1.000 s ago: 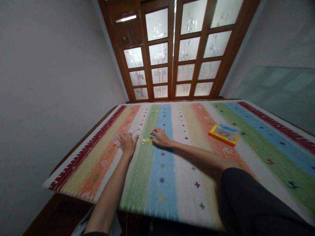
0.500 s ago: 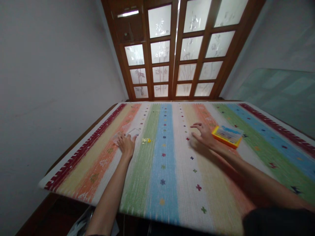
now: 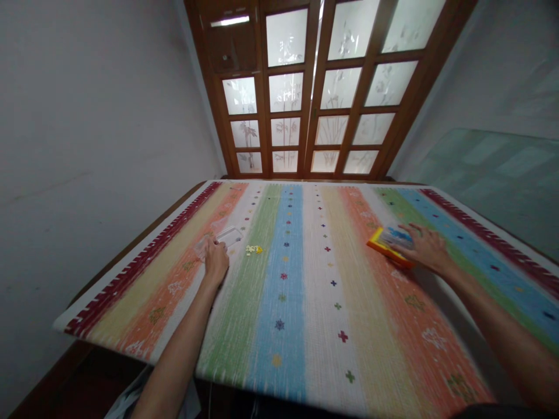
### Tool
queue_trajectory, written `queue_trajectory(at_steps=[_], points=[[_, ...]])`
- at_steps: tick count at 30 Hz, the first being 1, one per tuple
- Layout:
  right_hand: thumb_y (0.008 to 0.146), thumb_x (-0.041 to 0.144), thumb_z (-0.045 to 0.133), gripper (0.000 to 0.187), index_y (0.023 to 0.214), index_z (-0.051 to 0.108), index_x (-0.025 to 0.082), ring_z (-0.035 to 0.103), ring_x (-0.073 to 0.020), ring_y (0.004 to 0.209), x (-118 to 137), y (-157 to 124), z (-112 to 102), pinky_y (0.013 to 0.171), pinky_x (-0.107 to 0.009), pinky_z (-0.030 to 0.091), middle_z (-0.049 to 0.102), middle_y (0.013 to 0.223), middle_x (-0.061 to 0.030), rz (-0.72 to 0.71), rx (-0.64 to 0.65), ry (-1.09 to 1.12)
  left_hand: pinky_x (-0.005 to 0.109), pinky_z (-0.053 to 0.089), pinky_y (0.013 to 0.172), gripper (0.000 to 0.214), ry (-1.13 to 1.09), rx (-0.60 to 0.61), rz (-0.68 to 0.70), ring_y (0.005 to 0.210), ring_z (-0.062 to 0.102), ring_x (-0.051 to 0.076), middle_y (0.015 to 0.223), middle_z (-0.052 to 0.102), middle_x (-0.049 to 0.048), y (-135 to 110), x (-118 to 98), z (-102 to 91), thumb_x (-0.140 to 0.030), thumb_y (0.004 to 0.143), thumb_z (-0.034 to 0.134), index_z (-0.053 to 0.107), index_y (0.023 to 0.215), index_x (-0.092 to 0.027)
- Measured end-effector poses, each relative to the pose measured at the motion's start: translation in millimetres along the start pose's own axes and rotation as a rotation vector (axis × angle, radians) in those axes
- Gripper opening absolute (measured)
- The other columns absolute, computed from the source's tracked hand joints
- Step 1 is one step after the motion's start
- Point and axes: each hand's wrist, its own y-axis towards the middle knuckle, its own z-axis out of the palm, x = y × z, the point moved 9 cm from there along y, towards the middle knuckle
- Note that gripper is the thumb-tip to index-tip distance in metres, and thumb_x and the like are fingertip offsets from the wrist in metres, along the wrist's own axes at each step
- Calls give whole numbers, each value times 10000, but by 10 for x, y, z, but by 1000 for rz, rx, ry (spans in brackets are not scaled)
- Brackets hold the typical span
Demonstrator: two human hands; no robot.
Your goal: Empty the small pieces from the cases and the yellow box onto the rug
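My left hand [image 3: 216, 260] is at the left part of the tablecloth, its fingers curled down onto a clear plastic case [image 3: 230, 235]. Part of the case lies under and left of the fingers. Just right of this hand is a small cluster of white and yellow pieces [image 3: 254, 249], too small to make out. On the right, my right hand [image 3: 425, 249] grips the right side of a yellow box [image 3: 384, 247] with a clear top and blue contents. The box looks slightly tilted, and my palm hides its right end.
A striped tablecloth [image 3: 293, 314] covers the table. Wooden doors with frosted panes [image 3: 286, 93] stand beyond its far edge. A pale green glass panel [image 3: 489, 174] leans at the right wall. Below the table's front edge is a plastic bag [image 3: 126, 393].
My right hand has moved right, from beside the yellow box's left end to its right side, and taken hold of it. My left hand has curled its fingers and shifted slightly left.
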Motion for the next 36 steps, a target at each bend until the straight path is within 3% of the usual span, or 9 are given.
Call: queue_trajectory(at_steps=[4,8,16,20,25,29,32,36], points=[[858,526,573,623,1332,563,122,576,-369,1137,-59,39,165,931,-455,430,594,1313,-268,-48,90,81,418,537,894,206,-4,25,9,966,597,257,1021,592,127,-19,41,-23,-183,856,511,676,734,-173],[881,593,512,643,1311,568,119,606,-363,1111,-117,67,215,938,-454,430,638,1240,-264,-15,127,160,426,531,923,190,-19,29,24,984,617,258,1042,610,120,-54,46,-56,-199,850,519,694,778,-181],[878,666,461,687,1266,571,110,606,-379,1062,-26,94,26,890,-500,446,650,1173,-262,-8,32,256,454,513,985,221,-60,-1,36,1028,615,289,1075,605,146,-66,18,-64,-217,871,503,714,828,-168],[861,619,529,584,1232,582,171,624,-354,1063,468,19,-151,935,-509,461,665,1170,-215,-134,19,407,468,489,1020,222,-63,-14,41,1071,603,320,1066,597,172,-10,-21,-41,-217,863,509,717,841,-141],[852,505,602,505,1264,595,211,641,-320,1096,1454,-429,-178,959,-510,492,673,1206,-155,-418,206,615,512,448,1058,262,-49,-45,64,1197,533,372,1121,600,215,-45,-97,-92,-201,858,512,718,978,-92],[850,432,628,528,1315,575,188,615,-306,1143,1939,-786,-127,973,-475,494,641,1261,-171,-476,356,655,585,432,1042,343,-62,-175,135,1235,501,394,1237,588,211,-212,-284,-199,-262,905,514,671,1174,-119],[848,374,639,518,1325,567,184,582,-298,1169,2166,-923,-133,1000,-467,469,623,1278,-170,-505,415,680,549,448,1052,395,-149,-119,266,1186,558,347,1264,610,181,-295,-606,-32,-355,913,571,636,1248,-157],[852,297,627,517,1336,544,133,542,-278,1199,2430,-992,-177,1037,-451,437,585,1308,-171,-559,435,690,568,369,1137,514,-198,73,240,1359,469,362,1442,537,183,-214,-943,407,-431,910,584,574,1332,-138]])
